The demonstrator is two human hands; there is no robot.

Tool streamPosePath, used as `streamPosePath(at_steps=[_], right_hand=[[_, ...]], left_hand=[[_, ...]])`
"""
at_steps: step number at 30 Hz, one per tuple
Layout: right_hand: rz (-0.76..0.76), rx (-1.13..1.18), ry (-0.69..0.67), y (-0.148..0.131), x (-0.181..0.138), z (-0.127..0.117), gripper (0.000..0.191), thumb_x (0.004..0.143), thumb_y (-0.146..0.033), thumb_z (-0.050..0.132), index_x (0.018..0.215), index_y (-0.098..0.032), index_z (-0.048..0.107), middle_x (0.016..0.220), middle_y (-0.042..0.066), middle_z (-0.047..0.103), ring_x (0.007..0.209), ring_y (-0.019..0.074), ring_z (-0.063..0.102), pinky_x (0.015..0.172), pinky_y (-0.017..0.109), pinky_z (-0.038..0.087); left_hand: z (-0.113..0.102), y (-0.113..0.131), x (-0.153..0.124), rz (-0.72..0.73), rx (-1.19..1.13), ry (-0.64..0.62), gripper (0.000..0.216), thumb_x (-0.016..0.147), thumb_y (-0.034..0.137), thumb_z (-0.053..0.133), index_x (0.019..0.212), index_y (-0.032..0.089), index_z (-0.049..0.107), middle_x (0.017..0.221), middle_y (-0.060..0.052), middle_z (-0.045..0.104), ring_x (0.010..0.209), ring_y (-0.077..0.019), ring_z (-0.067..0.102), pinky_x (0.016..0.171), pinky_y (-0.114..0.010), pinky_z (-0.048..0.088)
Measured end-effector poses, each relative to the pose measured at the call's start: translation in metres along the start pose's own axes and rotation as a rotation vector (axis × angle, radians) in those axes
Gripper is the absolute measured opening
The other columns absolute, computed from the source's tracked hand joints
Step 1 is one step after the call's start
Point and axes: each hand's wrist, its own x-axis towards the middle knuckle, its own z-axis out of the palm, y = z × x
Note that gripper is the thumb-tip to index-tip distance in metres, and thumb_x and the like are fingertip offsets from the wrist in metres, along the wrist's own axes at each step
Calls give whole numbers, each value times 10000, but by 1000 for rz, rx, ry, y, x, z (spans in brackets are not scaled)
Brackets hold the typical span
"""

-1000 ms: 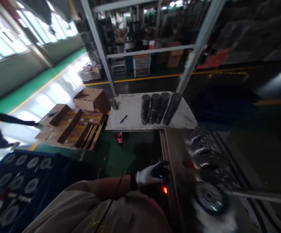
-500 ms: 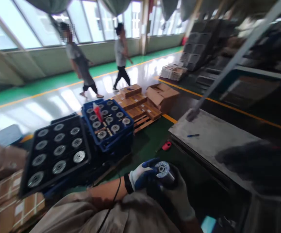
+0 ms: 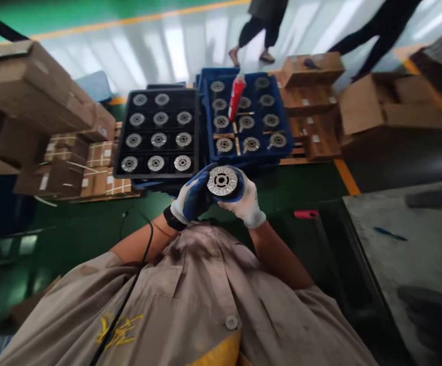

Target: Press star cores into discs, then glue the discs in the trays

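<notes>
Holding a slotted metal disc (image 3: 222, 181) clamped between the gloved left hand (image 3: 194, 197) and gloved right hand (image 3: 243, 202), just above a black tray (image 3: 155, 176) with all visible pockets filled.

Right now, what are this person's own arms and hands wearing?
The left hand wears a white knit glove with blue coating, with a black wristband above it and a thin black cable running nearby. The right hand wears a white glove. The short sleeves belong to a dusty beige work shirt.
</notes>
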Motion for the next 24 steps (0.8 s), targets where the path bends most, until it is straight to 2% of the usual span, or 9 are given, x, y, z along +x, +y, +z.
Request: streamPosePath(at_steps=[2, 5, 7, 10, 12, 15, 18, 21, 24], right_hand=[[23, 12, -40, -3, 14, 16, 849, 596, -483, 921, 1322, -211, 575, 1297, 105, 720, 1224, 308, 695, 1140, 472, 541], [-9, -8, -69, -6, 33, 34, 812, 602, -462, 911, 1300, -208, 584, 1264, 106, 734, 1177, 308, 715, 1101, 475, 565], [-35, -113, -63, -4, 47, 44, 786, 607, -440, 899, 1293, -208, 594, 1249, 112, 739, 1152, 317, 720, 1076, 485, 578], [-97, -365, -45, 8, 77, 63, 769, 613, -431, 880, 1297, -198, 615, 1253, 150, 728, 1167, 365, 700, 1076, 537, 564], [-124, -489, -30, 20, 103, 78, 791, 609, -451, 875, 1305, -175, 620, 1258, 188, 716, 1183, 409, 680, 1088, 589, 540], [-73, -503, -18, 39, 144, 96, 828, 650, -472, 863, 1367, -161, 587, 1298, 196, 701, 1215, 403, 672, 1097, 583, 542], [-4, -482, 64, 54, 164, 94, 799, 734, -493, 825, 1423, -188, 559, 1363, 167, 684, 1289, 360, 651, 1141, 550, 527], [105, -547, 233, 60, 148, 76, 728, 784, -546, 777, 1395, -194, 598, 1336, 170, 704, 1277, 368, 664, 1125, 583, 534], [290, -615, 385, 60, 105, 57, 654, 818, -579, 737, 1344, -202, 641, 1278, 174, 735, 1198, 367, 713, 1054, 591, 586]], left_hand=[[-16, 8, -1, 62, 133, 86, 610, 951, 605, 548, 1374, 171, 621, 1411, -149, 642, 1459, -352, 491, 1217, -605, 397], [-38, 24, -1, 158, 356, 173, 561, 928, 569, 629, 1330, 180, 660, 1433, -143, 631, 1494, -353, 443, 1257, -560, 365], [-53, 32, 4, 189, 388, 197, 615, 923, 566, 648, 1390, 167, 616, 1479, -158, 595, 1502, -358, 431, 1265, -543, 359], [-77, 37, 26, 239, 450, 121, 856, 838, 582, 756, 1531, 172, 467, 1570, -176, 503, 1491, -359, 443, 1270, -535, 351], [-99, 38, 55, 268, 537, 47, 996, 690, 522, 898, 1522, 172, 478, 1566, -178, 505, 1477, -360, 458, 1284, -515, 326], [-139, 48, 122, 238, 560, 22, 905, 677, 456, 904, 1445, 136, 549, 1441, -183, 609, 1379, -348, 557, 1245, -507, 381], [-175, 72, 217, 289, 693, 83, 879, 655, 299, 902, 1433, 102, 545, 1414, -191, 613, 1352, -332, 568, 1231, -479, 397], [-193, 99, 321, 331, 957, 214, 925, 636, 162, 878, 1476, 85, 500, 1472, -200, 546, 1402, -333, 507, 1262, -475, 349], [-196, 117, 397, 169, 1147, 255, 893, 644, 147, 878, 1458, 93, 516, 1456, -203, 548, 1350, -352, 558, 1226, -495, 393]])
